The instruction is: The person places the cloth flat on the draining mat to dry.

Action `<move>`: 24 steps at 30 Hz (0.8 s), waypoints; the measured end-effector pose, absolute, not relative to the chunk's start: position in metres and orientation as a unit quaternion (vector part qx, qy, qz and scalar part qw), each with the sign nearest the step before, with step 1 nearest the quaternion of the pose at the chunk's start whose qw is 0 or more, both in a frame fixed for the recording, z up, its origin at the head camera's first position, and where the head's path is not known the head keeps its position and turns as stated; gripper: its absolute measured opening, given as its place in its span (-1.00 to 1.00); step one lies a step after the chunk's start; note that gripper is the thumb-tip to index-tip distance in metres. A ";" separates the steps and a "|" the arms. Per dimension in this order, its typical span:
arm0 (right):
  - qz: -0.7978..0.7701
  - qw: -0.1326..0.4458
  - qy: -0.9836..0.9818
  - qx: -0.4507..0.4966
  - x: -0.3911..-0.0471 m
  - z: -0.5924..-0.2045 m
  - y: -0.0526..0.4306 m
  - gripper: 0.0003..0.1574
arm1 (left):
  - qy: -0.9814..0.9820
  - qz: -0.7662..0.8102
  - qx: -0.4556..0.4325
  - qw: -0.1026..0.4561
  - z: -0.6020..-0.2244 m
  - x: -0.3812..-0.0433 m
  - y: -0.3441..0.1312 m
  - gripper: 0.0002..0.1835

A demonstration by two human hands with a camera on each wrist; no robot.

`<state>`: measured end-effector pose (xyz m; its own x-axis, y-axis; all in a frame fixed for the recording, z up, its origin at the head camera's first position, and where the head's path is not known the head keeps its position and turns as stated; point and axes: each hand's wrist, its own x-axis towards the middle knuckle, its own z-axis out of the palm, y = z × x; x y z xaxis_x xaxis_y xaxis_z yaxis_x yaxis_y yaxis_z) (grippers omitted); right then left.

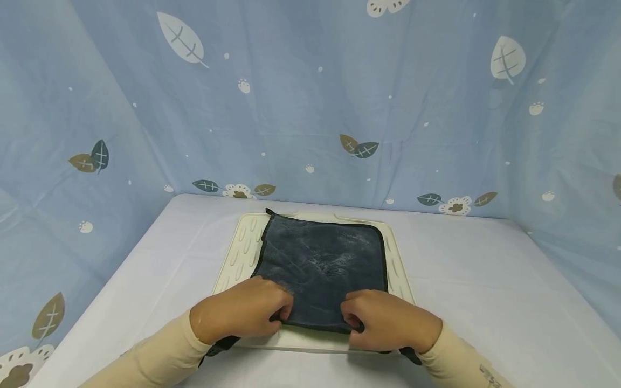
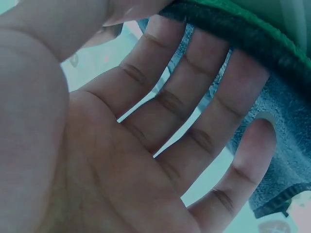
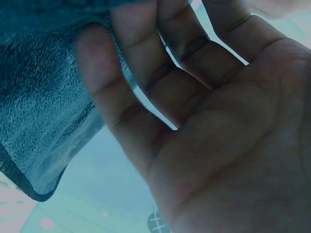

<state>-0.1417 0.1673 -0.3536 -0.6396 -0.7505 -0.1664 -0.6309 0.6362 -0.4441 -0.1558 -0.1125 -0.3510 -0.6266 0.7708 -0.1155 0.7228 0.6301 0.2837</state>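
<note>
A dark grey-blue towel [image 1: 320, 253] with black edging lies spread over a cream ridged tray [image 1: 242, 242]; a small black loop sticks out at its far left corner. My left hand [image 1: 249, 307] pinches the near edge left of the middle. On the other side, my right hand [image 1: 388, 318] pinches that same edge, knuckles up. From the left wrist, fingertips [image 2: 209, 43] show against the edging, and a flap of fuzzy towel hangs past the little finger. In the right wrist view the towel [image 3: 43, 92] drops beside the fingers, one rounded corner showing.
The tray rests on a table with a white cloth [image 1: 475, 280]. A blue curtain [image 1: 301, 97] printed with leaves and flowers stands behind the table and along both sides. Dark bits show under both wrists, near the tray's front edge.
</note>
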 end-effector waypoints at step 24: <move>-0.140 0.188 0.895 -0.379 -0.137 -0.358 0.163 -0.68 | 0.882 0.151 0.393 0.213 -0.348 -0.150 -0.110 -0.77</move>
